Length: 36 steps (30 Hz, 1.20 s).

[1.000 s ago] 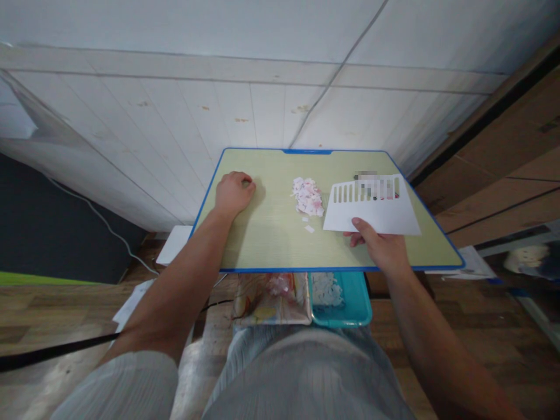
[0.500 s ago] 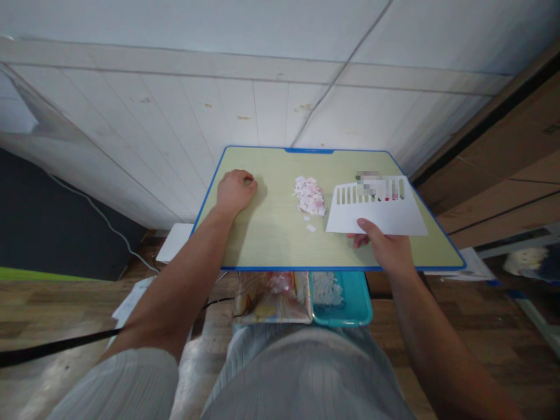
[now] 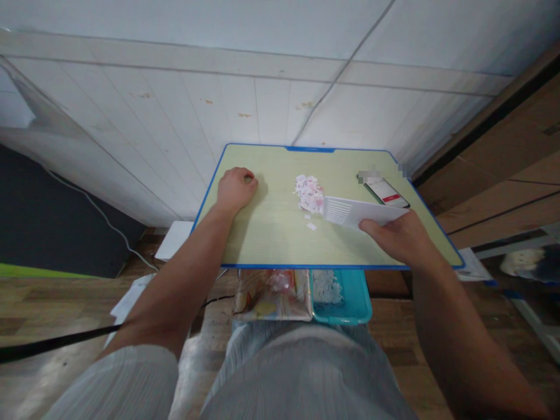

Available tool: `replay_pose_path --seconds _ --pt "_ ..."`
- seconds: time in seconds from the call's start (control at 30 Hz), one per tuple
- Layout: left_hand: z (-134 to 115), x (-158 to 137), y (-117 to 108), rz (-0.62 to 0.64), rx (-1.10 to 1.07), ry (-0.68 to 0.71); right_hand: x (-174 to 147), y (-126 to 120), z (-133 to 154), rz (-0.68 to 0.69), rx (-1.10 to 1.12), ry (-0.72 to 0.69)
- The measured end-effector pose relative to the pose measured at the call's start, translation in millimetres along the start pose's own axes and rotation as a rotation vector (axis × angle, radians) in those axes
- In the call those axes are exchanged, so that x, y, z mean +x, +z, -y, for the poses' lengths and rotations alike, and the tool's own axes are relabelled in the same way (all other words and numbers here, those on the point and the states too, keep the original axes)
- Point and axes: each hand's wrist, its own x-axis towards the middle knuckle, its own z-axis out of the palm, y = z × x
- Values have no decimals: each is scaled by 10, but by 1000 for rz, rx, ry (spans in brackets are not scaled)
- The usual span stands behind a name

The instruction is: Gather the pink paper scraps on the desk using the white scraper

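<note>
On the left part of the small pale-green table (image 3: 271,245) rests my left hand (image 3: 237,185), its fingers curled in, with a small gap by the thumb and nothing seen inside. My right hand (image 3: 396,236) grips a thin white slotted sheet (image 3: 365,211), thumb on the near side. The sheet is tilted up on edge, and its slotted end points left, close against a heap of small white and pinkish paper scraps (image 3: 310,195). I cannot tell whether it touches them. Two loose scraps (image 3: 311,226) lie nearer to me.
A phone (image 3: 387,192) with a lit screen lies behind the sheet. Below the table's front edge are a teal basket (image 3: 359,297) with white shreds and a patterned box (image 3: 271,312). A cable (image 3: 345,61) runs down the wall behind.
My right hand has turned the slotted sheet so its slots swing from the far side to the left, beside the scraps. This uncovers the phone. My left hand stays put.
</note>
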Motion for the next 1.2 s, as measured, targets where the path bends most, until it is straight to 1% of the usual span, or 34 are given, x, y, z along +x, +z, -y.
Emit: replay_pose_path --seconds 0.1,0.23,0.37,0.47,0.67,0.93,1.0,1.03,1.17,1.2 --pt "-10 1 13 -6 3 -7 -136 -55 78 63 -28 -56" --pt "-8 11 27 -14 -22 -9 -274 -102 256 157 0 -80" --pt "-4 13 25 -10 -24 -4 -370 -50 420 189 5 -83" --pt "-8 11 24 -8 -25 -1 -421 -3 498 240 16 -86" --pt "-39 4 25 -6 -25 -22 -484 52 587 298 42 -139" --pt "-58 -4 15 -3 -21 -29 -500 148 686 380 111 -139" --pt "-51 1 24 -10 -16 -26 -468 148 647 363 116 -122" --pt "-46 3 30 -14 -18 -23 -441 134 610 325 130 -98" --pt "-29 6 41 -19 -36 -13 -277 -43 360 65 243 64" --pt "-30 5 41 -17 -35 -13 -238 -106 277 43 252 126"
